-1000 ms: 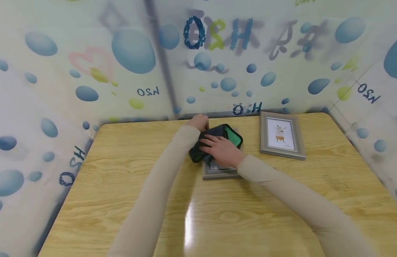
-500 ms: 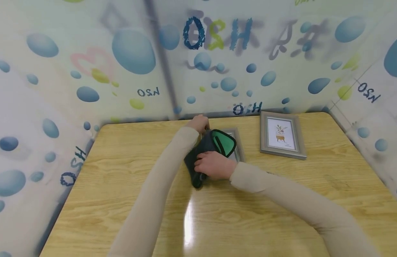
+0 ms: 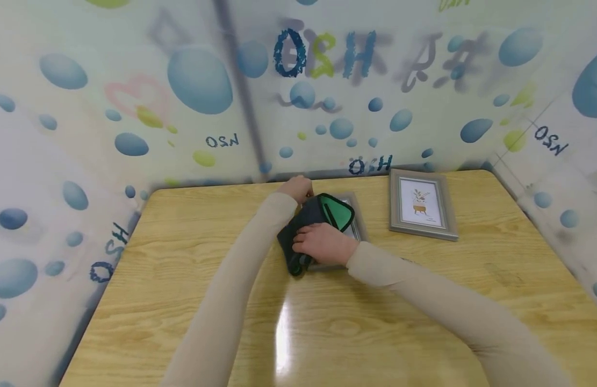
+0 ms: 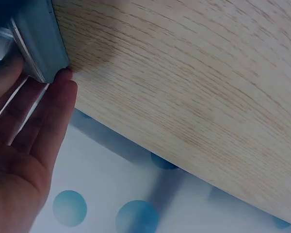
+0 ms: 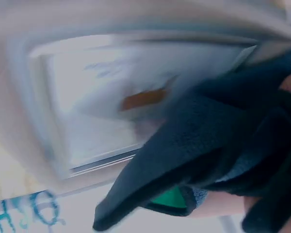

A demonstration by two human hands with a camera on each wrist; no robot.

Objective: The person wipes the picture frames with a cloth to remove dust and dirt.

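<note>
A dark cloth (image 3: 309, 215) with a green side and black edging lies bunched over the nearer grey picture frame (image 3: 360, 217). My right hand (image 3: 325, 244) grips it from above, fingers curled into the folds. In the right wrist view, the cloth (image 5: 189, 136) hangs across the glass of the frame (image 5: 26, 111), and a blurred brown patch of the picture shows. At the far left corner of that frame, my left hand (image 3: 298, 188) holds the edge; the left wrist view has thumb and fingers of the hand (image 4: 29, 131) about the frame's corner (image 4: 43, 43).
A second grey picture frame (image 3: 450, 215) with a potted plant picture lies flat to the right, near the back. Both frames are on a wooden table (image 3: 182, 269). Walls with blue and green drops (image 3: 201, 80) rise behind and at both sides.
My right hand has moved the cloth left and toward the near edge of the frame, then slightly back, uncovering the frame's right side. The left hand stays at the corner.
</note>
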